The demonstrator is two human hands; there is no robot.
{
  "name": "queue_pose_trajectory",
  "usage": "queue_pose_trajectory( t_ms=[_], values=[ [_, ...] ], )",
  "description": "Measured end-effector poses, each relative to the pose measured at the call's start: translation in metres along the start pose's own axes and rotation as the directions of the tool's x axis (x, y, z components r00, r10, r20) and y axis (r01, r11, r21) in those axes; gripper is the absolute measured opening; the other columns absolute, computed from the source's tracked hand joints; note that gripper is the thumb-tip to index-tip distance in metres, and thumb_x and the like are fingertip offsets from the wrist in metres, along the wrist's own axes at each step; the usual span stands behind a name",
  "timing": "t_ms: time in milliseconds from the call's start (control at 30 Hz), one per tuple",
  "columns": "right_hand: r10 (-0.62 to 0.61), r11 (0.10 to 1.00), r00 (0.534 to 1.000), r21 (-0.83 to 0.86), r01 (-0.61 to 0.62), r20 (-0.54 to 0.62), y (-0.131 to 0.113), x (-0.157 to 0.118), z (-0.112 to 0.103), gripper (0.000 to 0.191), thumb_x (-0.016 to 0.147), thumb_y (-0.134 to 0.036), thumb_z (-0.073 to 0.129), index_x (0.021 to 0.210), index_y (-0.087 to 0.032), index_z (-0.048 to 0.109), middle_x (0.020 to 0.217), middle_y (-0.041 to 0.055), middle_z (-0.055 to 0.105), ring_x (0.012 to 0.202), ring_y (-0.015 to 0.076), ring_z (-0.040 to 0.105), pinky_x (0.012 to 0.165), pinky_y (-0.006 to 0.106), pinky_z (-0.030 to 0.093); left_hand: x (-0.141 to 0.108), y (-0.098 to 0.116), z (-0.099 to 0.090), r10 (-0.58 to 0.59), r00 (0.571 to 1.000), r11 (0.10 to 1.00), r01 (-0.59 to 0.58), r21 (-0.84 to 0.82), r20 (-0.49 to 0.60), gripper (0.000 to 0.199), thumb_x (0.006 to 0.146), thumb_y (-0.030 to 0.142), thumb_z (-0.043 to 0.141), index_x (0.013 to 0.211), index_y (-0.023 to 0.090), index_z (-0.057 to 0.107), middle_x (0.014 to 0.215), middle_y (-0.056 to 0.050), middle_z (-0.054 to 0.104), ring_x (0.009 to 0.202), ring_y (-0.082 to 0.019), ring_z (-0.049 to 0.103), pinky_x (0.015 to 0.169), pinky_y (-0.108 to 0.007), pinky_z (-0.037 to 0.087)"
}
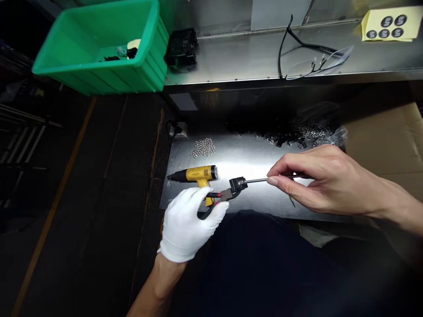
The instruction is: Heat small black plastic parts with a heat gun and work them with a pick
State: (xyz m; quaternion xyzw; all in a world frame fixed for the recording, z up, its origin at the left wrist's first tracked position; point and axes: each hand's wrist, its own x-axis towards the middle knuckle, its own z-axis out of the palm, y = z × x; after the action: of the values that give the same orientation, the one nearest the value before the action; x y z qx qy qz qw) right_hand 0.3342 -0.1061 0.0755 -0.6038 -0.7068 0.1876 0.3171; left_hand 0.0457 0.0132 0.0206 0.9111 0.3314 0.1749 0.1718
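My left hand (188, 224), in a white glove, is closed round the dark handles of a pair of pliers (226, 194) with red marks near the joint. At the tool's jaws is a small black part (236, 184) with a bit of bare metal on it. My bare right hand (317, 176) pinches a thin metal rod (256, 180), whose far end meets that black part; whether it is a screwdriver I cannot tell. Behind my gloved hand lies a yellow and black heat gun (198, 173) on the metal worktop (257, 154).
Small shiny metal pieces (203, 147) lie in a patch on the worktop. Dark and metal parts (297, 134) are heaped at the back, beside a cardboard box (386, 136). The shelf (231, 61) above carries a green bin (109, 75), eyeglasses (313, 61) and a sticker sheet (393, 26).
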Motion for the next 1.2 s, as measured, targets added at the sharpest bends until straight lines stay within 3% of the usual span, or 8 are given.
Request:
queue_pose_trajectory(
  t_ms=[333,600,833,1200],
  values=[
    [-0.060,0.989,0.982,-0.122,0.083,0.182,-0.004,0.009,-0.007,0.012,0.092,-0.019,0.061,0.094,-0.023,0.072,0.063,-0.0058,0.065,0.049,0.0131,0.056,0.053,0.029,0.039,0.003,-0.002,-0.006,0.108,0.994,0.981,-0.112,0.156,0.035,0.034,0.086,0.051,0.074,0.103,0.021,0.074,0.088,-0.007,0.077,0.081,-0.027,0.073,0.078,-0.039,0.056],
    [-0.070,0.980,0.976,-0.169,0.106,0.207,-0.009,0.008,-0.005,0.012,0.094,-0.019,0.060,0.089,-0.022,0.071,0.062,-0.0015,0.065,0.050,0.0147,0.055,0.053,0.033,0.035,0.000,0.001,-0.007,0.102,0.994,0.981,-0.108,0.160,0.045,0.035,0.088,0.052,0.072,0.100,0.020,0.075,0.086,-0.007,0.076,0.081,-0.026,0.073,0.078,-0.038,0.056],
    [0.030,0.960,0.960,-0.276,0.050,0.280,-0.024,0.011,-0.010,0.017,0.097,-0.019,0.057,0.097,-0.016,0.074,0.067,0.0026,0.069,0.055,0.0181,0.058,0.057,0.035,0.032,0.000,0.005,-0.006,0.055,0.996,0.980,-0.066,0.189,0.067,0.032,0.091,0.050,0.070,0.094,0.019,0.074,0.088,-0.007,0.077,0.085,-0.026,0.074,0.081,-0.037,0.057],
    [0.078,0.941,0.962,-0.339,0.016,0.262,-0.027,0.012,-0.006,0.020,0.097,-0.018,0.054,0.097,-0.017,0.074,0.073,0.0030,0.073,0.057,0.0201,0.063,0.058,0.036,0.034,-0.005,0.007,0.002,-0.030,0.993,0.994,0.017,0.112,0.117,0.032,0.096,0.049,0.063,0.092,0.019,0.073,0.083,-0.004,0.074,0.075,-0.020,0.070,0.073,-0.032,0.051]
  ],
)
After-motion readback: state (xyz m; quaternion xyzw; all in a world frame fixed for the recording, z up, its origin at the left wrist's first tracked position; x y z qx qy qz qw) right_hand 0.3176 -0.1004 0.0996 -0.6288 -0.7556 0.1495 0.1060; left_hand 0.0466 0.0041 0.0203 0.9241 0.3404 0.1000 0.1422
